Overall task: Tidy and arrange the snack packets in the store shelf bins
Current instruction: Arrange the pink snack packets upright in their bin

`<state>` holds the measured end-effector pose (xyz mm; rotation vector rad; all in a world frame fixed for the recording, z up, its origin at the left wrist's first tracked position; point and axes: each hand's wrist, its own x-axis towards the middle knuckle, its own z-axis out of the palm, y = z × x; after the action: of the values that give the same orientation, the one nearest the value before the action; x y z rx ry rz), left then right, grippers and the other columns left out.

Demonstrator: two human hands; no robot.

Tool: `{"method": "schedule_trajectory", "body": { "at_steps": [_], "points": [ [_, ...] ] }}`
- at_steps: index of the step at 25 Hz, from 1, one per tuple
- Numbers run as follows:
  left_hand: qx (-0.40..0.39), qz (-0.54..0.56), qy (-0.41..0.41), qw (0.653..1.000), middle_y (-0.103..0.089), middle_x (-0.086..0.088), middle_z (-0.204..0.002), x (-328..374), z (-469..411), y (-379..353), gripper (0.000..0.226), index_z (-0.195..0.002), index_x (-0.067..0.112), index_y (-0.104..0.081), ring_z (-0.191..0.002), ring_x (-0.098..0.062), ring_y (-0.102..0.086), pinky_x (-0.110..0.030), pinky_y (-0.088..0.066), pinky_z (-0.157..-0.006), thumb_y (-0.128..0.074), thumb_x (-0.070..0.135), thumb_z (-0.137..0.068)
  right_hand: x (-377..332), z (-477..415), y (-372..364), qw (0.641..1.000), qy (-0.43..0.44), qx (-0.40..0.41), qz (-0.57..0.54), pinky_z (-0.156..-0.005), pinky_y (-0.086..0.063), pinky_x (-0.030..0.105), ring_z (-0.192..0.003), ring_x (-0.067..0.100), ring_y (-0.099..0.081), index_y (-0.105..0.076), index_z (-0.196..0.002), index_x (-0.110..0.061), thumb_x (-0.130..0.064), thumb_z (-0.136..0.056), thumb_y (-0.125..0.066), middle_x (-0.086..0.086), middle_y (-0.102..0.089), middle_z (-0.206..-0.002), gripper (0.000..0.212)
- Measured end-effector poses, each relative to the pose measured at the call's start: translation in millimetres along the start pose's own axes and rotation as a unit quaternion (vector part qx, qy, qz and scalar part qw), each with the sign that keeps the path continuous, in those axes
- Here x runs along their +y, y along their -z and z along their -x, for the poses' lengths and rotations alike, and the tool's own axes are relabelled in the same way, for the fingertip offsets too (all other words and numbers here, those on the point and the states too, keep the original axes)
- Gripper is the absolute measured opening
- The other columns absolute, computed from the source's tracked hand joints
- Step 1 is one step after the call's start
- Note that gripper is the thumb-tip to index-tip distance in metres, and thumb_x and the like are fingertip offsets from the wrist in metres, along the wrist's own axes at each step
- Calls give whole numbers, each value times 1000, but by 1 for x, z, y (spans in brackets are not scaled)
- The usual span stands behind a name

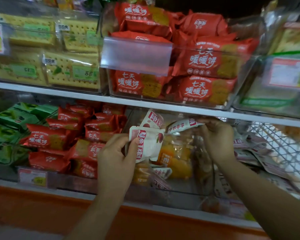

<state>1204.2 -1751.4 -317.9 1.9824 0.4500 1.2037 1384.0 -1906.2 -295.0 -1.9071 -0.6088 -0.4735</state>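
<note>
Fingers of left hand (116, 160) grip white packets (152, 148) | right hand (216, 135) pinches sachet (180, 126) | red packs (203, 63): 七天暖暖饼

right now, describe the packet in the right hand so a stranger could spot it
Find the lower shelf's middle clear bin, right of the red biscuit packets. At its top the right hand pinches a white packet. Unlike the broad packets the left hand grips, it shows as a narrow tilted strip.

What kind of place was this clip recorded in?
Probably a shop's snack aisle: clear shelf bins of red biscuit packets, price labels on bin fronts, left hand and right hand holding white packets.
</note>
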Motion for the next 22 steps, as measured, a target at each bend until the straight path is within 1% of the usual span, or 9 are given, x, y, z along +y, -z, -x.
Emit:
{"method": "schedule_trajectory", "body": {
  "at_steps": [4,8,10,14,15,17,18,20,22],
  "points": [
    [-36,3,-76,996,-63,9,-89,41,16,-34,17,-93,10,-72,-78,2,-62,-10,-49,-58,-60,21,-90,32,8,68,984,-132,100,-68,-67,-58,31,-69,8,-67,-70,-89,-17,-6,-88,-57,-1,-70,-78,17],
    [-93,1,-70,993,-60,6,-78,83,25,-81,15,-82,13,-69,-70,-6,-57,-19,-43,-55,-59,22,-90,55,4,121,944,-199,245,-99,-70,-54,30,-75,18,-68,-70,-99,-13,-4,-88,-53,9,-70,-84,23],
    [-107,19,-41,993,-62,5,-77,99,25,-107,16,-84,14,-70,-71,-7,-57,-20,-43,-57,-58,22,-90,64,1,136,928,-211,273,-139,-75,-53,31,-76,18,-66,-68,-107,-11,-3,-88,-52,10,-69,-89,26],
    [-117,48,37,991,-66,-12,-69,111,18,-158,25,-75,4,-68,-64,-25,-62,-44,-51,-59,-57,22,-91,92,4,141,954,-267,109,-80,-94,-49,38,-110,22,-59,-53,-131,-14,-11,-91,-55,1,-59,-126,41],
    [-124,46,42,990,-63,-13,-65,110,16,-169,28,-69,4,-64,-60,-26,-60,-41,-49,-56,-57,21,-91,97,6,142,955,-281,63,-68,-94,-49,43,-112,23,-58,-49,-134,-15,-11,-89,-57,-1,-57,-129,45],
    [-135,24,48,989,-48,-6,-50,109,11,-188,39,-54,10,-49,-46,-16,-45,-18,-34,-44,-57,17,-91,103,7,150,956,-288,9,-58,-85,-54,49,-104,26,-62,-50,-132,-16,-12,-86,-62,-4,-60,-120,48],
    [-140,7,53,989,-40,-1,-48,108,8,-195,43,-52,13,-43,-44,-11,-38,-17,-30,-42,-56,17,-92,106,5,154,955,-291,-10,-61,-80,-55,50,-99,27,-63,-51,-129,-15,-11,-84,-64,-1,-63,-114,47],
    [-155,-33,61,985,-47,-2,-55,100,1,-210,37,-58,12,-50,-50,-13,-45,-15,-28,-43,-52,22,-94,109,2,162,952,-295,-47,-72,-74,-58,43,-90,25,-64,-51,-128,-10,-10,-83,-66,4,-62,-107,47],
    [-170,-83,69,980,-61,-10,-77,90,-9,-221,29,-80,6,-62,-71,-24,-59,-25,-40,-56,-49,27,-94,110,-1,167,968,-243,-62,6,-70,-54,21,-81,12,-60,-59,-121,-9,-12,-84,-63,7,-57,-116,37]
  ]
}}
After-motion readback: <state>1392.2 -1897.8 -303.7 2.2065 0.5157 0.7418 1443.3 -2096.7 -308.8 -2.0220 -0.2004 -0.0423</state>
